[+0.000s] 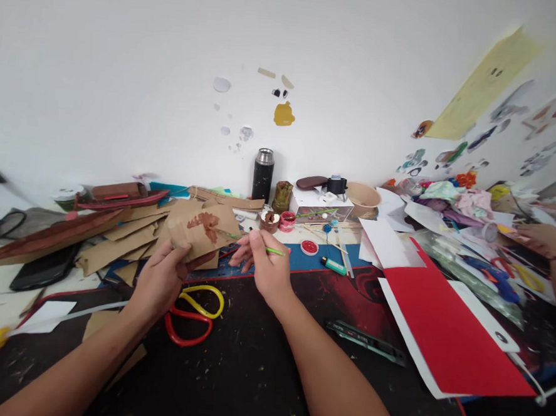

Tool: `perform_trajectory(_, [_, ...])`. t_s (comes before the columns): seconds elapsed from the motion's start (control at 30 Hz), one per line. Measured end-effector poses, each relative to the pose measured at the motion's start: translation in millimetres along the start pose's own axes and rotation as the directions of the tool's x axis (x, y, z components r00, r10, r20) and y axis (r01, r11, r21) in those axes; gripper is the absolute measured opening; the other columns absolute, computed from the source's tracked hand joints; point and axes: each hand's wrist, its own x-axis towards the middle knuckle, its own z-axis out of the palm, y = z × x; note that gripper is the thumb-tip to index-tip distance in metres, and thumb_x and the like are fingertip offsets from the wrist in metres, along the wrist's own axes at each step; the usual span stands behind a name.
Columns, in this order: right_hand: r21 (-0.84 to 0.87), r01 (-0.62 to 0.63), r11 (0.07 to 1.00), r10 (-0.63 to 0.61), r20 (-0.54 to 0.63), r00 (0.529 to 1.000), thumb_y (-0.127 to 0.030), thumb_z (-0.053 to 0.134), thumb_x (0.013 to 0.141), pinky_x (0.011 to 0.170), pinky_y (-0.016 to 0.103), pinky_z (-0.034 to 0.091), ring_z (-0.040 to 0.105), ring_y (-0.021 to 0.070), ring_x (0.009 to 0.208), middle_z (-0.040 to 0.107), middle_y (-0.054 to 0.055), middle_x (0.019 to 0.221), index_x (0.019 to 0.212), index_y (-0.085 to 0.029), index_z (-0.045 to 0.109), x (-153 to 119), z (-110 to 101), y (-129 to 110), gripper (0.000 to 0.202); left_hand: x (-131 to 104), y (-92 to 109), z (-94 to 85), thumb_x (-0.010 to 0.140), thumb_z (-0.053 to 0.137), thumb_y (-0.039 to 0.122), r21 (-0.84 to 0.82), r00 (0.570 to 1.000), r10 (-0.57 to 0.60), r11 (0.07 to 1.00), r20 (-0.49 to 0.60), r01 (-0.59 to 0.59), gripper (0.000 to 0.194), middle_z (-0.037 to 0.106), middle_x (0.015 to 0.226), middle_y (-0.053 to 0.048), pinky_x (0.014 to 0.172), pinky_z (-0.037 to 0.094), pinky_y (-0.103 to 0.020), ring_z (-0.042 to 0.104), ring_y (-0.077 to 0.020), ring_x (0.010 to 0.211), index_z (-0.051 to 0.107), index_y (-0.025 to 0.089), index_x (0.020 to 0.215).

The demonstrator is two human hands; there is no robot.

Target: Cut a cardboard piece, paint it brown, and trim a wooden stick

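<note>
My left hand (161, 273) grips a piece of brown cardboard (224, 220) by its lower edge, tilted up above the mat. Reddish-brown paint (203, 224) marks the middle of the cardboard. In my right hand (269, 267) is a thin green paintbrush (274, 251), pinched between thumb and fingers, its tip at the painted patch. Behind my right hand stand an open jar of brown paint (269, 221) and a small jar of red paint (287, 220). Scissors (195, 314) with yellow and red handles lie beside my left hand, their blades hidden.
Cardboard pieces (116, 239) and a long painted boat-like shape (45, 238) lie at left. A black flask (263, 176) stands at the wall. A utility knife (366, 343) and red sheet (449, 331) lie at right. Another person's hand (546, 240) is at the far right.
</note>
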Motion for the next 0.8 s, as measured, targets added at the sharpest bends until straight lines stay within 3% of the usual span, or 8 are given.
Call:
perform_trajectory(0.1, [-0.003, 0.002, 1.000, -0.002, -0.002, 1.000, -0.067, 0.058, 0.099, 0.044, 0.019, 0.048, 0.074, 0.0161, 0.056, 0.076, 0.004, 0.069, 0.088, -0.019, 0.070, 1.6, -1.1, 0.3, 0.050, -0.4, -1.5, -1.1, 0.081, 0.080, 0.032, -0.005, 1.000, -0.012, 1.000, 0.011, 0.012, 0.047, 0.079, 0.125, -0.007, 0.103, 0.061, -0.052, 0.066, -0.0379, 0.129, 0.075, 0.023, 0.127])
perform_trajectory(0.27, [0.001, 0.012, 1.000, -0.012, -0.135, 0.991, -0.069, 0.059, 0.097, 0.043, 0.020, 0.049, 0.075, 0.0175, 0.058, 0.078, 0.005, 0.075, 0.091, -0.020, 0.069, 8.5, -7.8, 0.9, 0.051, -2.1, -5.7, -1.1, 0.079, 0.081, 0.036, 0.035, 1.000, -0.022, 0.999, 0.018, 0.022, 0.047, 0.080, 0.122, -0.008, 0.100, 0.062, -0.052, 0.069, -0.0388, 0.124, 0.075, 0.023, 0.123])
perform_trajectory(0.47, [-0.025, 0.008, 1.000, -0.008, 0.006, 1.000, -0.069, 0.057, 0.098, 0.044, 0.020, 0.049, 0.075, 0.0166, 0.058, 0.078, 0.006, 0.077, 0.091, -0.020, 0.071, 2.3, -1.6, 0.7, 0.051, -3.4, -6.3, -0.4, 0.075, 0.085, 0.040, 0.056, 0.998, -0.062, 0.997, 0.032, 0.060, 0.054, 0.081, 0.118, -0.008, 0.098, 0.064, -0.050, 0.071, -0.0390, 0.120, 0.075, 0.024, 0.125])
perform_trajectory(0.67, [-0.006, 0.016, 1.000, -0.016, -0.154, 0.988, -0.069, 0.059, 0.097, 0.042, 0.020, 0.049, 0.074, 0.0171, 0.056, 0.077, 0.005, 0.074, 0.091, -0.020, 0.069, 8.6, -7.9, 0.8, 0.050, -2.6, -11.7, -4.1, 0.080, 0.083, 0.038, 0.030, 0.996, -0.059, 0.998, 0.062, 0.057, 0.049, 0.080, 0.122, -0.008, 0.099, 0.063, -0.048, 0.070, -0.0374, 0.123, 0.075, 0.023, 0.126])
perform_trajectory(0.8, [-0.008, 0.012, 1.000, -0.012, -0.028, 1.000, -0.069, 0.058, 0.098, 0.044, 0.020, 0.048, 0.073, 0.0153, 0.054, 0.077, 0.004, 0.075, 0.092, -0.021, 0.070, 2.6, -1.1, 1.7, 0.050, -3.5, -13.8, -2.0, 0.077, 0.084, 0.038, 0.036, 0.996, -0.075, 0.997, 0.055, 0.073, 0.051, 0.080, 0.122, -0.007, 0.100, 0.062, -0.049, 0.069, -0.0392, 0.125, 0.076, 0.024, 0.125])
